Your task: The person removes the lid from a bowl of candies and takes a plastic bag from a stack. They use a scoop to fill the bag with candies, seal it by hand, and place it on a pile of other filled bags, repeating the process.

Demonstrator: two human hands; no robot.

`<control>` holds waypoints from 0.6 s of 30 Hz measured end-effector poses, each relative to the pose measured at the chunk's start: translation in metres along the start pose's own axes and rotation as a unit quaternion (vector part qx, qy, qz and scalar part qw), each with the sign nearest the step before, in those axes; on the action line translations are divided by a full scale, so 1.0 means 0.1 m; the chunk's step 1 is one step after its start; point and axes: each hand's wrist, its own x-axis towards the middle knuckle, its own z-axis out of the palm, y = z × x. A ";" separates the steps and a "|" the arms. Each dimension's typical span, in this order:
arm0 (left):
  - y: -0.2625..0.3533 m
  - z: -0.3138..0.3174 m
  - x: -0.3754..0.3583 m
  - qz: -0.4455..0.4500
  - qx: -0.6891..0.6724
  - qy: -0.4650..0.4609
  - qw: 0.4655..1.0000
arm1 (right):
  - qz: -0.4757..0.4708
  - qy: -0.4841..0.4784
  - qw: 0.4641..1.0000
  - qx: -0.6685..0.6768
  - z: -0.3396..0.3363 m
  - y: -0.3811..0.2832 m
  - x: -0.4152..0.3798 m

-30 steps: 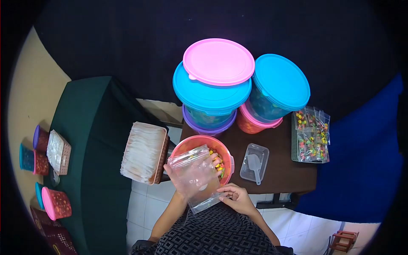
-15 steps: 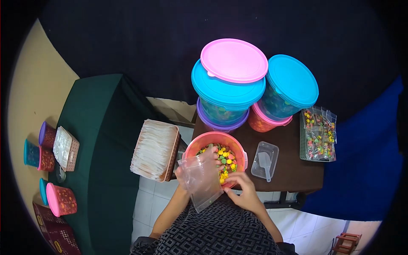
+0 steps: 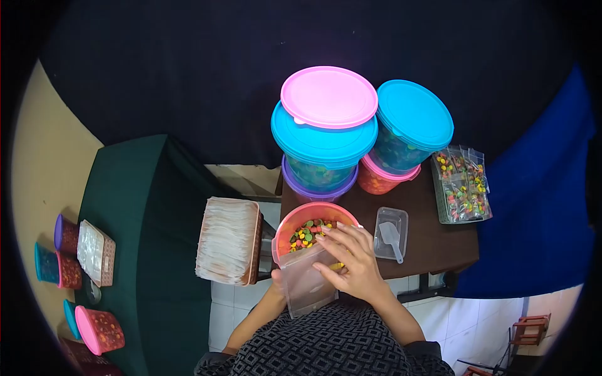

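Our left hand (image 3: 276, 281) grasps the clear bag (image 3: 308, 289) by its left side, fingers mostly hidden behind the film; our right hand (image 3: 354, 260) has its fingers extended over the right of the pink tub (image 3: 281, 227), thumb near the bag; can't tell if it pinches. Bag hangs tilted at the tub's near rim, colourful pieces (image 3: 306, 237) beyond it.

Handling, our judgement: light left grip, film flat; part the layers at the top edge with right thumb and fingertip, rub rather than yank; thin film likely clings and creases; keep the bag clear of the rim.

Vs half a second ago: right hand has moved up from the near rim, over the tub; bag sits lower; left fingers no longer show through it; scoop (image 3: 390, 234) still in its tray (image 3: 380, 251) on the desk (image 3: 433, 250).
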 end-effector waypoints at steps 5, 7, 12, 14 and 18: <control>0.08 -0.07 0.01 -0.058 -0.017 -0.012 0.998 | -0.015 0.048 0.999 -0.013 0.12 0.03 -0.03; 0.06 -0.08 0.00 -0.049 -0.027 -0.002 0.998 | -0.015 0.047 0.999 -0.014 0.13 0.03 -0.02; 0.14 -0.04 0.03 -0.057 -0.031 0.005 0.998 | -0.038 0.058 0.997 -0.030 0.11 0.03 0.01; 0.15 -0.07 0.06 -0.090 -0.043 -0.070 0.993 | -0.082 0.121 0.989 -0.027 0.16 0.05 -0.02; 0.27 -0.01 0.09 -0.118 0.001 -0.086 0.989 | -0.097 0.119 0.986 -0.066 0.00 -0.02 0.04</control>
